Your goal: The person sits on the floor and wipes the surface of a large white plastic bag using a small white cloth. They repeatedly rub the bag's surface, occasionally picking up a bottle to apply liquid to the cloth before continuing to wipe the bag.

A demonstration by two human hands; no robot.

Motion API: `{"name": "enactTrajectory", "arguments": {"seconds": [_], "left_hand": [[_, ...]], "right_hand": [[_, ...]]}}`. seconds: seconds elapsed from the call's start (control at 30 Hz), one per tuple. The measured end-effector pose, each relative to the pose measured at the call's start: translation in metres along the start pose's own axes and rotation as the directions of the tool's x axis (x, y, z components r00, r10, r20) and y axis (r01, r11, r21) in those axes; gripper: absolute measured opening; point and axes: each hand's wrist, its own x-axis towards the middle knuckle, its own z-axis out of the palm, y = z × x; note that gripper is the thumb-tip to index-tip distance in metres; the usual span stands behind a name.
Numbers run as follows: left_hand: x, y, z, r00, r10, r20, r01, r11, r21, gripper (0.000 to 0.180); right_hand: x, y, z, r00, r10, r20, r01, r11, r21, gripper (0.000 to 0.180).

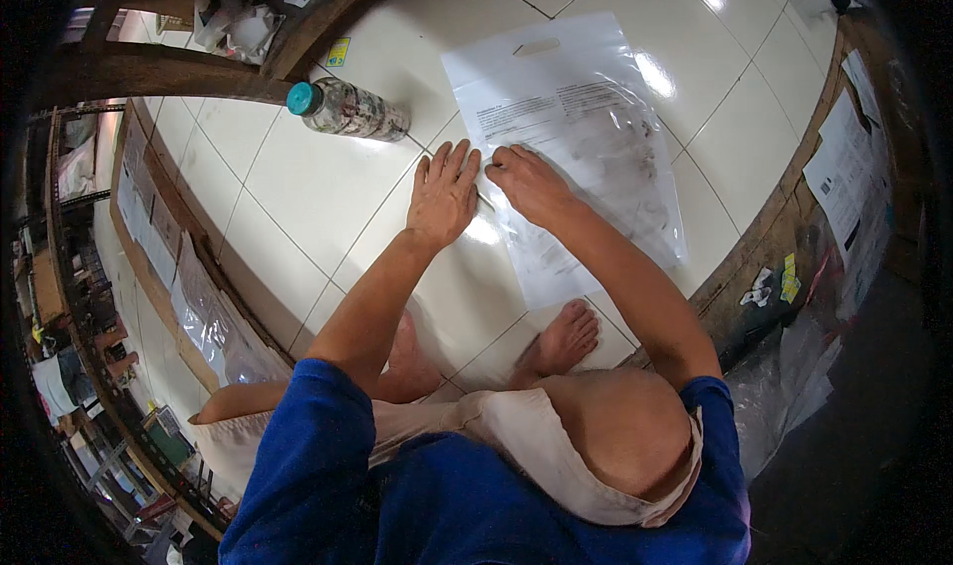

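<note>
down on the white tiled floor (pixel 298 188), the left hand (pixel 442 196) lies flat with fingers spread, just beside the left edge of a clear plastic bag (pixel 586 148). the right hand (pixel 526 183) presses on that edge, fingers curled; whether it pinches anything i cannot tell. a teal-capped bottle (pixel 347 108) lies nearby.
</note>
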Motion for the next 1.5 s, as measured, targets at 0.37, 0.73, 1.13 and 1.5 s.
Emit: {"name": "enactTrajectory", "arguments": {"seconds": [0.37, 0.73, 1.13, 1.5], "left_hand": [[0.000, 0.001, -0.001, 0.999, 0.006, 0.037, -0.008, 0.998, 0.061, 0.057], [0.003, -0.003, -0.004, 0.994, 0.025, 0.103, -0.035, 0.995, 0.089, 0.058], [0.005, 0.014, -0.011, 0.965, -0.065, 0.254, 0.035, 0.992, 0.123, 0.086], [0.004, 0.017, -0.003, 0.975, -0.035, 0.218, -0.001, 0.987, 0.160, 0.097]], "right_hand": [[-0.103, -0.024, 0.004, 0.978, -0.176, 0.114, 0.176, 0.984, 0.016, 0.023], [-0.103, -0.040, -0.007, 0.984, 0.150, -0.096, -0.121, 0.958, 0.259, 0.028], [-0.143, -0.052, 0.017, 0.993, 0.056, 0.105, -0.071, 0.987, 0.142, 0.021], [-0.216, 0.029, -0.004, 0.750, 0.593, -0.294, -0.546, 0.805, 0.231, 0.025]]}}
